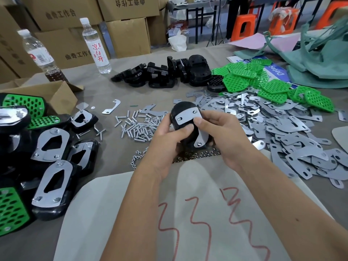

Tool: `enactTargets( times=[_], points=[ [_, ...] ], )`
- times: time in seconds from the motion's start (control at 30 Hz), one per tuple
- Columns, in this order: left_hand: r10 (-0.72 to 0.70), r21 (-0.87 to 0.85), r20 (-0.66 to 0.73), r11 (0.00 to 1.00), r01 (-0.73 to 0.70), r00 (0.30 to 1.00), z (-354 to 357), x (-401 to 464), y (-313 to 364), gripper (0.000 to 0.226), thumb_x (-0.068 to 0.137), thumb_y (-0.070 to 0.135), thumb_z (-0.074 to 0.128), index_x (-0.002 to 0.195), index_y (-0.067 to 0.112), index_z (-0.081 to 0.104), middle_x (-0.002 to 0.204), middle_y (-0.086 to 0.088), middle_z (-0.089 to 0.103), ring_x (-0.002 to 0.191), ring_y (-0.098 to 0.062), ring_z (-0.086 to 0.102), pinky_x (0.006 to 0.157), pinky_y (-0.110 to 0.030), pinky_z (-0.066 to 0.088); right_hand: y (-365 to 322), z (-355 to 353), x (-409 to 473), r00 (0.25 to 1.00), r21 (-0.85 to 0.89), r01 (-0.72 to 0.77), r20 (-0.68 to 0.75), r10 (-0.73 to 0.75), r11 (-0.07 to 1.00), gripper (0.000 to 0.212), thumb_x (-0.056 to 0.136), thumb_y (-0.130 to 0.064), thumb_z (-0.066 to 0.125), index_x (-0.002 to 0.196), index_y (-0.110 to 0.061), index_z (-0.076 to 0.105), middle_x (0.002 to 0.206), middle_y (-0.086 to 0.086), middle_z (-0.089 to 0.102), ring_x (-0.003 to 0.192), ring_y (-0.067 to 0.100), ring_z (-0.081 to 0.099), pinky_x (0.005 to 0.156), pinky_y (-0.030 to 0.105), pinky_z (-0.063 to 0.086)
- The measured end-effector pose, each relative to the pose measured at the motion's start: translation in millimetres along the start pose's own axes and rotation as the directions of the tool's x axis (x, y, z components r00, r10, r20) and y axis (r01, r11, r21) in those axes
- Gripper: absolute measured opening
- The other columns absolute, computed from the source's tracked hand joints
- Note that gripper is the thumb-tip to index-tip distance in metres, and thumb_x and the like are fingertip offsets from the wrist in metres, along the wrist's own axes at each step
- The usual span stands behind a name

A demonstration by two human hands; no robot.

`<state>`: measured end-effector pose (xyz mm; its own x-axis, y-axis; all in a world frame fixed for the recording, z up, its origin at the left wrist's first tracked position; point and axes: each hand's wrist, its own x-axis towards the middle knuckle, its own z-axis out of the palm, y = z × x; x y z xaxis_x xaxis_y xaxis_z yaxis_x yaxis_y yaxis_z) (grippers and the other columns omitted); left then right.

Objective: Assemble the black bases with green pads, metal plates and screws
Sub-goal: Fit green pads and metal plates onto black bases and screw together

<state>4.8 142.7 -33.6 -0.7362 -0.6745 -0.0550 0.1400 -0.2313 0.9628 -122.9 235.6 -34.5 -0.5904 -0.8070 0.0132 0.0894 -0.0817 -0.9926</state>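
Both hands hold one black base [180, 110] above the table's middle. A bent metal plate [186, 117] lies on the base's upper face. My left hand [169, 134] grips the base from the left, thumb on the plate. My right hand [220, 132] grips the right side, thumb pressing the plate's edge. Loose screws [135, 127] lie just left of my hands, and small nuts [195, 154] sit below them. Loose metal plates [273, 129] spread to the right. Green pads [263, 81] are heaped at the back right, bare black bases [162, 74] at the back centre.
Several finished bases with green pads and plates [47, 166] are piled at the left beside an open cardboard box [56, 95]. Two water bottles [96, 46] stand at the back left. White fabric with red marks [188, 213] covers the near table. Green cloth [320, 59] lies far right.
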Motion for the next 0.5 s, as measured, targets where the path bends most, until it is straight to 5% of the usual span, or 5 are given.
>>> enactTargets(
  times=[0.13,0.23,0.5],
  points=[
    [0.029,-0.057,-0.173,0.998,-0.039,0.985,5,4,-2,0.021,0.095,0.012,0.072,0.116,0.008,0.073,0.101,-0.010,0.076,0.087,-0.024,0.074,0.072,-0.039,0.060,2,4,0,0.997,0.021,0.073,0.014,-0.074,0.997,0.016,0.095,-0.006,0.072,0.103,-0.018,0.078,0.094,0.004,0.078,0.081,0.014,0.069,0.066,0.024,0.057],
    [0.038,-0.093,-0.248,0.994,-0.063,0.968,9,4,-3,0.036,0.074,0.018,0.085,0.104,0.001,0.074,0.098,-0.018,0.074,0.086,-0.030,0.072,0.079,-0.045,0.062,3,6,0,0.998,0.077,0.061,0.022,-0.063,0.995,0.015,0.097,-0.006,0.069,0.108,-0.014,0.076,0.097,0.009,0.076,0.083,0.017,0.069,0.068,0.028,0.059],
    [0.135,-0.079,-0.242,0.984,-0.158,0.961,-2,6,-3,0.047,0.059,0.020,0.087,0.097,0.000,0.069,0.087,-0.011,0.076,0.073,-0.024,0.074,0.062,-0.034,0.060,3,5,1,0.987,0.116,0.080,0.132,-0.095,0.990,0.021,0.100,-0.005,0.063,0.115,-0.014,0.075,0.117,0.023,0.073,0.102,0.029,0.072,0.091,0.044,0.060]
  ],
)
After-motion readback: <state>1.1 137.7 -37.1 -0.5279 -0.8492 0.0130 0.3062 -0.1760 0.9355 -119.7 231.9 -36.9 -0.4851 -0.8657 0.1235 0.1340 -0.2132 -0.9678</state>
